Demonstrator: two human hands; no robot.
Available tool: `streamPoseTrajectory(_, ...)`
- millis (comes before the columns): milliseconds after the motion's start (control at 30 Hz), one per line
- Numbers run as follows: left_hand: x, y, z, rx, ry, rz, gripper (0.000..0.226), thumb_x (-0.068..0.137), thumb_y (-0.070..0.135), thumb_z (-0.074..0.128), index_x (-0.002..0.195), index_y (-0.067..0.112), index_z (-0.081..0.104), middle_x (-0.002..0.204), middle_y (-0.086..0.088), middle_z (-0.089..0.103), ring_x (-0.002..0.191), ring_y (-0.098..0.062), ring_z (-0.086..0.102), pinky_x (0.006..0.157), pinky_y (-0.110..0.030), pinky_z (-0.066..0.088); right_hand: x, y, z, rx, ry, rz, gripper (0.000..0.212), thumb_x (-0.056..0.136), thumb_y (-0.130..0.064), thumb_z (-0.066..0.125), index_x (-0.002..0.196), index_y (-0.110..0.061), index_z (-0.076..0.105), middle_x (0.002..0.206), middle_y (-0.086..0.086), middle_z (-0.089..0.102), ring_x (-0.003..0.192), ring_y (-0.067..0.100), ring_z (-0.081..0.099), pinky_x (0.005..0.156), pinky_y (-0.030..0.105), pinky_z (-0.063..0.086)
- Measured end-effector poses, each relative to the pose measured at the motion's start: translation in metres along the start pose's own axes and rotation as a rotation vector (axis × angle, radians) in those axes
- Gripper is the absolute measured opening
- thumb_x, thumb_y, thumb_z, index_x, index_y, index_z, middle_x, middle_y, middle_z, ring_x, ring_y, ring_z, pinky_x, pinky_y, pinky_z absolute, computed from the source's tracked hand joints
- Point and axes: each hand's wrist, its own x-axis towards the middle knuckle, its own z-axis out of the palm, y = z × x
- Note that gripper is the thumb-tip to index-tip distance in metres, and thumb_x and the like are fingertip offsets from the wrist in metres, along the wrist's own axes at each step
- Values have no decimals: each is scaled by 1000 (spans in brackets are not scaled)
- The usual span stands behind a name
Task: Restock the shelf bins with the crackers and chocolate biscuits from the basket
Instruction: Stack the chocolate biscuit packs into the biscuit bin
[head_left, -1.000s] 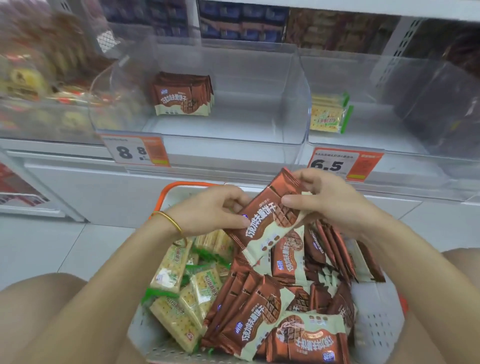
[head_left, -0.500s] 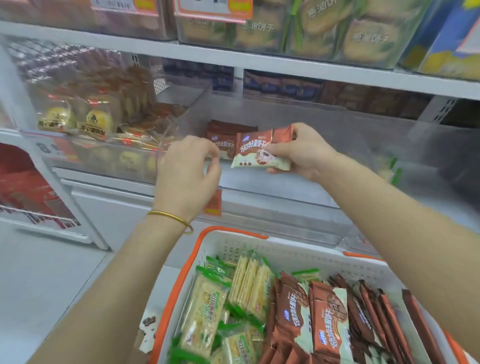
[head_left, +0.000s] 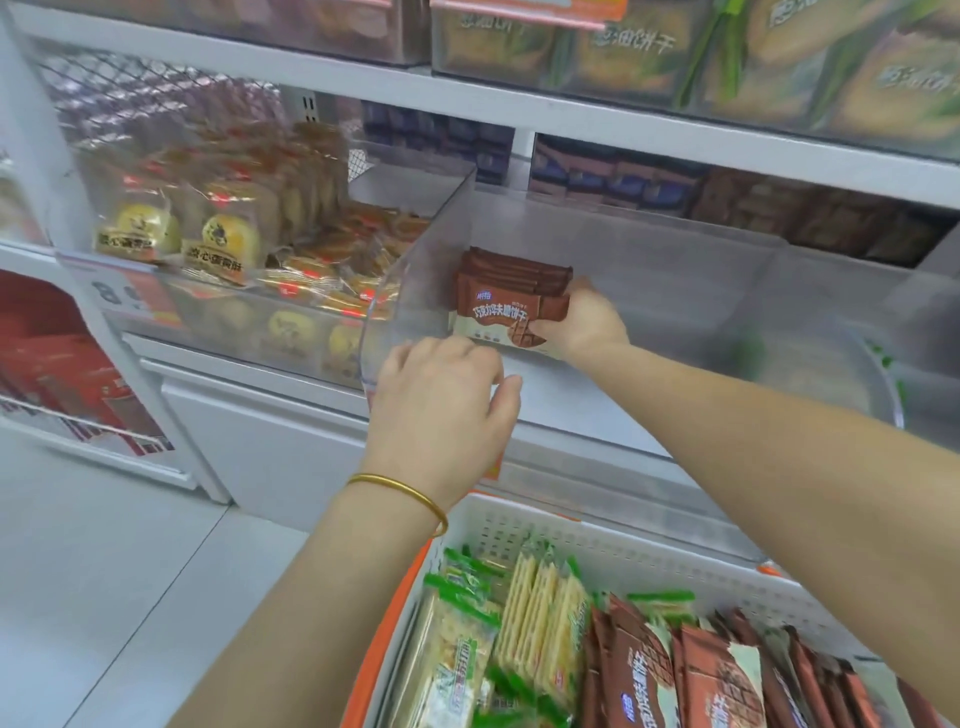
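From my head camera, my right hand (head_left: 584, 322) is reaching into the clear plastic shelf bin (head_left: 675, 312). It grips the right end of a brown-and-cream chocolate biscuit packet (head_left: 498, 325), with the thumb on the printed front and the fingers behind. The packet stands on its long edge in the left part of the bin, face towards me. It sits right against the front of a short row of matching brown packets (head_left: 519, 273) lined up behind it.

My left hand (head_left: 441, 402), with a thin gold bangle (head_left: 400, 491) on its wrist, is at the bin's front lip near the left corner. The fingers are bent over the edge and the thumb is out to the right. I cannot tell whether they actually clasp the lip or only lie on it.

Below my forearms is the white perforated plastic basket with an orange rim (head_left: 623, 551). Green-trimmed cracker packets (head_left: 540, 613) stand on edge in its left half. More brown chocolate biscuit packets (head_left: 717, 675) are packed into its right half, just beside the crackers.

Left of my bin, another clear bin holds yellow round pastries in clear wrappers (head_left: 228, 239). On the shelf above, blurred boxes of biscuits (head_left: 623, 47) sit in a row.
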Motion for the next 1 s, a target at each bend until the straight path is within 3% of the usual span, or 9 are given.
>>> streamPoseTrajectory(300, -1, 3, 0, 7, -6, -34, 50, 83, 46, 23, 97, 22, 65, 104, 3, 62, 105, -21, 51, 92, -35, 30, 5, -16, 14, 52, 81, 109, 69, 81, -23, 75, 131, 0, 34, 129, 19, 46, 118, 35, 52, 94, 36, 42)
streamPoseTrajectory(533, -1, 4, 0, -10, -12, -22, 34, 97, 41, 33, 103, 23, 62, 108, 5, 59, 108, -18, 48, 95, -33, 27, 10, -12, 12, 200, 60, 225, 76, 71, -24, 83, 125, -5, 32, 127, 16, 48, 116, 32, 54, 95, 37, 45)
streamPoseTrajectory(767, -4, 3, -1, -89, 158, 41, 38, 89, 40, 33, 94, 19, 64, 96, 2, 64, 96, -23, 55, 87, -33, 29, -9, -17, -15, 191, 41, 237, 73, 78, -19, 76, 131, -6, 28, 128, 17, 45, 115, 33, 52, 96, 40, 46)
streamPoseTrajectory(833, -11, 12, -3, -105, 301, 131, 29, 86, 32, 40, 90, 17, 65, 87, 2, 63, 87, -25, 57, 81, -35, 32, -34, -23, -43, 317, 72, 161, 51, 82, -12, 71, 120, -9, 36, 121, 13, 48, 105, 29, 55, 91, 40, 51)
streamPoseTrajectory(900, -24, 27, -6, -128, 414, 220, 18, 86, 23, 48, 85, 15, 65, 79, 3, 61, 78, -23, 56, 77, -33, 32, -80, -24, -77, 436, 105, 23, 29, 85, -7, 65, 99, -16, 41, 97, 3, 52, 86, 22, 54, 75, 37, 55)
streamPoseTrajectory(1000, -51, 57, 1, -207, 427, 374, 15, 85, 18, 50, 81, 13, 65, 72, 3, 58, 70, -23, 55, 71, -33, 33, -172, -2, -124, 554, 15, -167, 27, 84, -1, 64, 83, -22, 48, 82, 0, 54, 72, 20, 58, 52, 27, 50)
